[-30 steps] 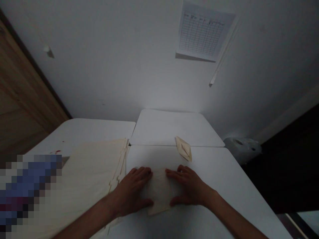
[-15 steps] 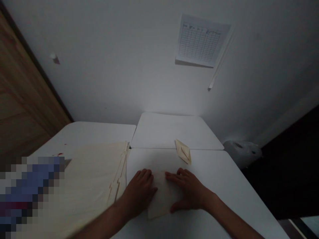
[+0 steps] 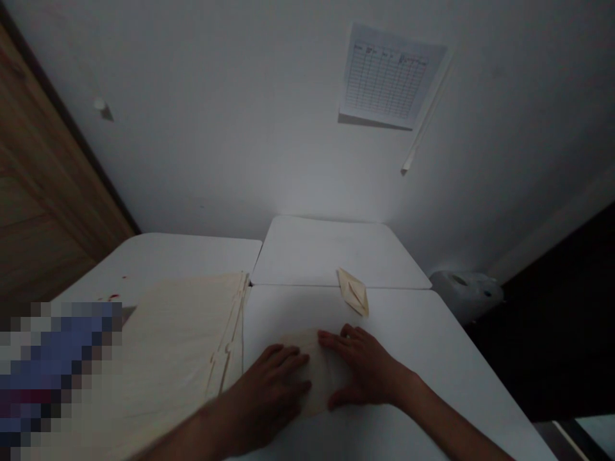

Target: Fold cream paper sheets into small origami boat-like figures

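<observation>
A thin, pale cream sheet (image 3: 318, 378), which looks like paper, lies on the white table between my hands. My left hand (image 3: 276, 390) rests on its left part, fingers slightly spread and pointing right, covering that side. Along the sheet's right edge is my right hand (image 3: 362, 368), its index finger stretched to the far end and its thumb apart near the close end. Beyond them lies a small folded cream piece (image 3: 354, 292) with pointed ends, across the seam between table sections.
A stack of large cream sheets (image 3: 177, 333) covers the left table. A blurred blue patch (image 3: 67, 352) overlaps its left side. A printed chart (image 3: 391, 77) hangs on the wall. A whitish plastic bag or wrapped bundle (image 3: 466, 294) stands past the table's right edge.
My left hand has shifted right and nearer, and its fingers have spread over the sheet. The sheet's far left corner now shows. My right hand has stayed in place.
</observation>
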`<state>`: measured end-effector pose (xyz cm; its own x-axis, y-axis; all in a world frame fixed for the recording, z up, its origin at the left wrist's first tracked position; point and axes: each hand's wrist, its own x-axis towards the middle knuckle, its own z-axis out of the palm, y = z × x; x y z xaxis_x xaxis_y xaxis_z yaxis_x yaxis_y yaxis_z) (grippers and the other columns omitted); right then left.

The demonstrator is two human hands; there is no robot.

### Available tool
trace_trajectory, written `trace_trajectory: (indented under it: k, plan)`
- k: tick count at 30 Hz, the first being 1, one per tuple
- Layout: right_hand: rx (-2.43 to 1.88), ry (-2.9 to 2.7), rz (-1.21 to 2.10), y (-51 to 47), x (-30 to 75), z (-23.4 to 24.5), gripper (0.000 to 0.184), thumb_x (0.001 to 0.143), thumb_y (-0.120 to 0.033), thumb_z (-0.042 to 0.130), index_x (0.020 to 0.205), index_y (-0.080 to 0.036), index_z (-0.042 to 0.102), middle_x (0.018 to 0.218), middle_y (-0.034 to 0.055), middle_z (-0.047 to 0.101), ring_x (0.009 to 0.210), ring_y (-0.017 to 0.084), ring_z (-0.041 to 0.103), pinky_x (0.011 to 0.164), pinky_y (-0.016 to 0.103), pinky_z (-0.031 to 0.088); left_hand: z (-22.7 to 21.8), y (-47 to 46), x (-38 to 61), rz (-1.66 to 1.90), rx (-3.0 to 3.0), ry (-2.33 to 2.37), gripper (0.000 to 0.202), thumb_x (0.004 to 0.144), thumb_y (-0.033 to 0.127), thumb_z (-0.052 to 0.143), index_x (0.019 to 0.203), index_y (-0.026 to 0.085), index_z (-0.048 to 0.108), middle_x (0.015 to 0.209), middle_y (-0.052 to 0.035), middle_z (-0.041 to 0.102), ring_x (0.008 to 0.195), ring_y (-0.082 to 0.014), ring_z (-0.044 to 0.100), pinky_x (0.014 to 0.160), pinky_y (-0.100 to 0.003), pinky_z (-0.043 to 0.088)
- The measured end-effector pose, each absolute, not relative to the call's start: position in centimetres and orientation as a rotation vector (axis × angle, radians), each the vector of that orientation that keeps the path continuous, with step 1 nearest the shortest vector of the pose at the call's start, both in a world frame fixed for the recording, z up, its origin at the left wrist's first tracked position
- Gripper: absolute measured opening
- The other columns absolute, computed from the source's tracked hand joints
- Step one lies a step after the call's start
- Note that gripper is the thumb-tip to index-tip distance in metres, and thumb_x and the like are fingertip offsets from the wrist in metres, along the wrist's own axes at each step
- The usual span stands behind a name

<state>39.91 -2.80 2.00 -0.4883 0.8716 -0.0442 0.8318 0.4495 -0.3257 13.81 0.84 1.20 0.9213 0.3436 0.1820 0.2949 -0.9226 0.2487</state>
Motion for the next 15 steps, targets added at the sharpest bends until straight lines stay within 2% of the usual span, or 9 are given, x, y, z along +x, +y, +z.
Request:
trace_trajectory:
  k: [5, 8, 11, 13, 15]
  plan:
    - [-1.520, -2.569, 0.482, -2.8, 39.9, 2.1, 0.096, 0.062, -0.064, 0.071, 0.142, -0.025, 0.034, 0.144, 0.0062, 0.041, 0.117, 0.033, 0.044, 0.099, 0.047, 0.032, 0.6, 1.5, 14.6, 0.359, 2.834, 0.646, 0.020, 0.085, 0.019, 0.055, 0.105, 0.022, 0.061, 0.122, -0.0084, 0.060, 0.113, -0.0266, 0.054, 0.097, -0.046, 0.041]
    - [-1.513, -2.579, 0.501, -2.8, 40.0, 2.2, 0.094, 0.062, -0.067, 0.069, 0.140, -0.026, 0.038, 0.145, 0.0046, 0.040, 0.119, 0.034, 0.042, 0.102, 0.049, 0.029, -0.3, 2.2, 14.4, 0.345, 2.855, 0.759, 0.042, 0.081, 0.030, 0.065, 0.121, 0.023, 0.055, 0.135, -0.0120, 0.051, 0.120, -0.0319, 0.048, 0.097, -0.051, 0.040]
    - [-1.491, -2.593, 0.480, -2.9, 40.0, 2.6, 0.092, 0.062, -0.069, 0.067, 0.138, -0.024, 0.041, 0.145, 0.0043, 0.040, 0.117, 0.033, 0.044, 0.100, 0.048, 0.032, -1.1, 2.6, 13.7, 0.354, 2.871, 0.757, 0.057, 0.081, 0.040, 0.064, 0.133, 0.025, 0.045, 0.142, -0.0111, 0.043, 0.127, -0.0326, 0.042, 0.100, -0.052, 0.037]
    - [-1.486, -2.597, 0.426, -2.9, 39.7, 2.8, 0.073, 0.075, -0.063, 0.061, 0.134, -0.024, 0.046, 0.144, 0.0028, 0.042, 0.114, 0.030, 0.046, 0.098, 0.045, 0.036, -1.3, 2.7, 13.4, 0.373, 2.875, 0.747, 0.057, 0.082, 0.041, 0.062, 0.134, 0.026, 0.044, 0.144, -0.0100, 0.042, 0.129, -0.0316, 0.040, 0.101, -0.051, 0.036]
    - [-1.500, -2.582, 0.343, -2.7, 39.4, 2.8, 0.042, 0.090, -0.047, 0.050, 0.126, -0.026, 0.053, 0.140, -0.0006, 0.047, 0.109, 0.026, 0.049, 0.095, 0.042, 0.039, -1.2, 2.6, 13.3, 0.391, 2.881, 0.744, 0.054, 0.083, 0.038, 0.060, 0.133, 0.025, 0.045, 0.143, -0.0099, 0.042, 0.129, -0.0311, 0.040, 0.101, -0.050, 0.035]
